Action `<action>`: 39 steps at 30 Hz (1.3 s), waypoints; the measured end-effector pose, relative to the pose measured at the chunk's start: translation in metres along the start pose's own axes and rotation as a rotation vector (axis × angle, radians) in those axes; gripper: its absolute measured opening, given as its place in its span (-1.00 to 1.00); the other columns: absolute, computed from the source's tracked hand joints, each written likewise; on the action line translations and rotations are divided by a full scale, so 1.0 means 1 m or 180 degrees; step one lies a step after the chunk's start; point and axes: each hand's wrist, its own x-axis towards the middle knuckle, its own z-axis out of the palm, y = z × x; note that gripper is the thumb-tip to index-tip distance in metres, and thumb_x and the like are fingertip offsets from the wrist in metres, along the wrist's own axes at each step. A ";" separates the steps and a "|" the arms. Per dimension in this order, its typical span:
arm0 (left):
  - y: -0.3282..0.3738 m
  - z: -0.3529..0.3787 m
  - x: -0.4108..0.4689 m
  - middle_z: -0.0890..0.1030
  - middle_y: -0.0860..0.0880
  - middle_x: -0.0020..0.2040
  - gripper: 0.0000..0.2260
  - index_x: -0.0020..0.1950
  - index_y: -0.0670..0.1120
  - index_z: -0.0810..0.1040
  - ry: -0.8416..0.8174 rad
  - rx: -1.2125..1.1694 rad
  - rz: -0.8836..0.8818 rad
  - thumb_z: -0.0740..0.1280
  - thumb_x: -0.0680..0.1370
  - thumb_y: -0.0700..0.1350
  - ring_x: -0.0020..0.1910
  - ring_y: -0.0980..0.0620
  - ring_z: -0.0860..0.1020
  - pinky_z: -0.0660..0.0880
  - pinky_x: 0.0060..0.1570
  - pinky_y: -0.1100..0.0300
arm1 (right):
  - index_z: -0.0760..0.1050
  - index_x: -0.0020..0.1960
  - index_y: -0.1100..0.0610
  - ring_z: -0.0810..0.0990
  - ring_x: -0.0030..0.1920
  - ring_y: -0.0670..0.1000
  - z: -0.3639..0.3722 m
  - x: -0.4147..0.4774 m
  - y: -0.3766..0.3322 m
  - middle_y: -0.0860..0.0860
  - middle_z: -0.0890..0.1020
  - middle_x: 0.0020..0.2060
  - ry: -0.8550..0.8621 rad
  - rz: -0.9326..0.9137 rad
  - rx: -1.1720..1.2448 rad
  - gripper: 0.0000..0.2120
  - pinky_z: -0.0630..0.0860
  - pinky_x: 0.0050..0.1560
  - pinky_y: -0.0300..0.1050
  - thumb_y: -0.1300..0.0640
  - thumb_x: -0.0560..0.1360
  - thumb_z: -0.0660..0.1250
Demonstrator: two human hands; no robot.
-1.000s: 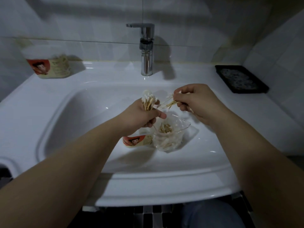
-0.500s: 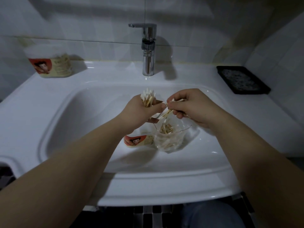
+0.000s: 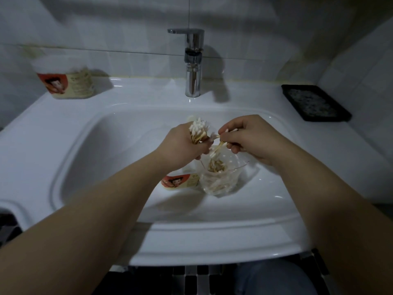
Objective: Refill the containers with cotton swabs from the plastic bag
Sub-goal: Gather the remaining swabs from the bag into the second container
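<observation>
My left hand grips an upright bundle of cotton swabs, white tips up, over the sink basin. My right hand pinches a few more cotton swabs right beside that bundle, their tips touching the left hand. Below both hands a clear plastic bag holding loose swabs lies in the basin. A container with a red label lies beside the bag, partly hidden by my left wrist. A second labelled container stands on the sink's back left corner.
The white sink fills the middle of the view, with a chrome faucet at its back. A black tray sits on the ledge at the right. Tiled walls close in behind and at the right.
My right hand has moved left and down, bringing its few swabs against the bundle in my left hand. The left hand has lifted the bundle slightly.
</observation>
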 end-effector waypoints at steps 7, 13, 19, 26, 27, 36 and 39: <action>-0.002 -0.006 0.007 0.72 0.07 -0.19 -0.86 0.17 -0.09 0.48 0.0438 -0.0458 -0.0081 0.30 0.62 -0.20 -0.32 0.10 0.63 0.61 -0.19 0.11 | 0.68 -0.04 0.22 0.55 -0.47 -0.09 -0.002 0.003 0.002 0.10 0.63 -0.35 0.0148 -0.0009 -0.0102 -0.93 0.57 -0.29 -0.20 0.33 0.52 0.43; 0.001 -0.006 0.007 0.50 0.06 -0.36 -0.78 -0.05 -0.16 0.54 0.0521 -0.0471 -0.0135 0.38 0.61 -0.01 -0.39 0.06 0.51 0.56 -0.25 0.05 | 0.69 -0.02 0.17 0.57 -0.41 -0.04 0.002 0.000 0.001 0.10 0.64 -0.34 -0.0183 -0.0164 -0.0103 -0.93 0.57 -0.24 -0.17 0.29 0.52 0.46; 0.005 -0.001 0.001 0.65 -0.27 -0.03 -0.77 0.12 -0.33 0.57 0.0003 -0.0910 -0.0273 0.39 0.62 -0.16 -0.09 -0.03 0.66 0.65 -0.15 0.17 | 0.66 -0.05 0.16 0.57 -0.34 0.05 0.004 -0.001 0.001 0.10 0.64 -0.34 -0.0381 -0.0231 -0.0002 -0.92 0.56 -0.23 -0.10 0.31 0.51 0.47; 0.005 -0.007 0.001 0.68 -0.08 -0.21 -0.84 0.03 -0.33 0.55 -0.0127 -0.0762 -0.0135 0.47 0.54 -0.29 -0.27 0.12 0.66 0.64 -0.16 0.23 | 0.64 -0.04 0.21 0.58 -0.32 0.04 0.004 -0.001 0.000 0.16 0.64 -0.32 -0.0411 -0.0112 0.0177 -0.92 0.55 -0.31 -0.19 0.31 0.48 0.51; 0.005 -0.008 0.001 0.69 -0.05 -0.24 -0.86 0.01 -0.33 0.55 -0.0100 -0.0752 -0.0154 0.46 0.54 -0.29 -0.29 0.12 0.65 0.62 -0.19 0.25 | 0.64 -0.04 0.22 0.57 -0.34 0.02 0.003 -0.002 0.000 0.16 0.64 -0.32 -0.0387 -0.0089 0.0190 -0.92 0.54 -0.32 -0.21 0.33 0.49 0.49; 0.006 -0.007 -0.001 0.64 0.00 -0.28 -0.84 -0.19 -0.09 0.55 -0.0208 -0.0499 -0.0240 0.42 0.57 -0.21 -0.32 0.03 0.61 0.64 -0.13 0.03 | 0.63 -0.04 0.23 0.56 -0.42 -0.06 0.001 -0.001 0.000 0.16 0.62 -0.34 -0.0315 -0.0082 0.0266 -0.89 0.54 -0.35 -0.27 0.40 0.51 0.44; 0.007 -0.007 -0.003 0.56 -0.01 -0.30 -0.82 -0.19 -0.09 0.51 -0.0368 -0.0440 -0.0145 0.43 0.57 -0.22 -0.38 0.09 0.54 0.52 -0.29 0.22 | 0.64 -0.05 0.21 0.59 -0.38 -0.05 0.003 -0.002 0.001 0.10 0.64 -0.37 -0.0433 -0.0138 0.0139 -0.89 0.57 -0.30 -0.24 0.38 0.51 0.44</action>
